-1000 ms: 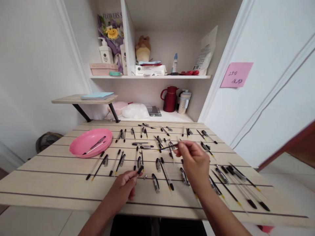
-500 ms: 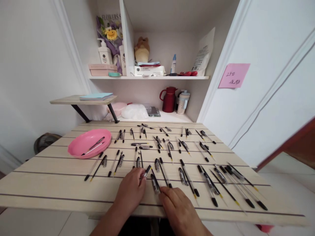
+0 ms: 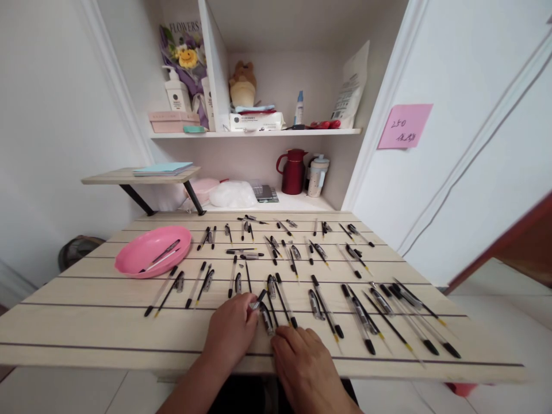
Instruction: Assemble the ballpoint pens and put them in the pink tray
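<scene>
My left hand (image 3: 233, 323) is closed around a clear pen barrel (image 3: 259, 300), and its black end pokes out past the thumb and forefinger. Most of that barrel is hidden inside the hand. My right hand (image 3: 299, 357) lies low on the tabletop near the front edge, fingers loosely bent and slightly apart. Just ahead of its fingertips are a black and clear pen cap (image 3: 266, 319) and a thin black refill (image 3: 271, 305). To the right of these lies another clear barrel with black ends (image 3: 287, 302).
Several pen barrels, caps and yellow-tipped refills lie in loose groups over the slatted wooden table (image 3: 107, 322). A pink bowl (image 3: 125, 261) at the left holds a pen and a white stick-like piece. Behind stand a small raised shelf (image 3: 103, 177) and a red jug (image 3: 294, 172).
My right hand has drawn slightly back from the refill, which now lies beside the cap. My left hand keeps the barrel. The whole view has shifted a little.
</scene>
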`<state>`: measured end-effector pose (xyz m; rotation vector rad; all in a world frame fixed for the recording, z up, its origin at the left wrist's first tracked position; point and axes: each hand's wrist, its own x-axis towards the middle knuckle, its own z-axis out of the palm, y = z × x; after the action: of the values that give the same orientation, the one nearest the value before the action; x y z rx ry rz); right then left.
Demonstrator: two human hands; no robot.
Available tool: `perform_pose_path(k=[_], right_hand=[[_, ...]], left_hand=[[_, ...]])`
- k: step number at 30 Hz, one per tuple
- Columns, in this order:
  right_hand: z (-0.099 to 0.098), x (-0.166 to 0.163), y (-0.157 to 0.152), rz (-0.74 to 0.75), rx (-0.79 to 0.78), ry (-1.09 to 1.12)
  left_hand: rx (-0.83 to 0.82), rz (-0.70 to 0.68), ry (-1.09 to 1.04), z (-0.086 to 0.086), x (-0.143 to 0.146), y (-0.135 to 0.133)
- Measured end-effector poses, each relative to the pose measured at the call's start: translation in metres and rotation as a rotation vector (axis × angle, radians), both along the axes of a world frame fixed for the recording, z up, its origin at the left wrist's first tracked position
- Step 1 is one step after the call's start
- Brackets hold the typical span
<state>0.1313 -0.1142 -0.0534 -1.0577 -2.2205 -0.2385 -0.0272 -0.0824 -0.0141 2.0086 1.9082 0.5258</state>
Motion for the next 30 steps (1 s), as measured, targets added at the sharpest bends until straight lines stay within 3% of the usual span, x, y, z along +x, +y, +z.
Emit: perform_pose_path(k=[6,11,30], right_hand=[[0.000,-0.002,0.001,-0.106,-0.018,0.002],[0.001,-0.002,-0.002,-0.091,-0.014,-0.006],[0.000,-0.001,-0.006,-0.065,-0.039,0.016]], left_hand=[[0.049,0.001,0.094,-0.002,0.001,-0.002],[0.000,0.037,0.164,-0.002,0.002,-0.003],[0.028,0.000,-0.060,-0.002,-0.012,-0.007]])
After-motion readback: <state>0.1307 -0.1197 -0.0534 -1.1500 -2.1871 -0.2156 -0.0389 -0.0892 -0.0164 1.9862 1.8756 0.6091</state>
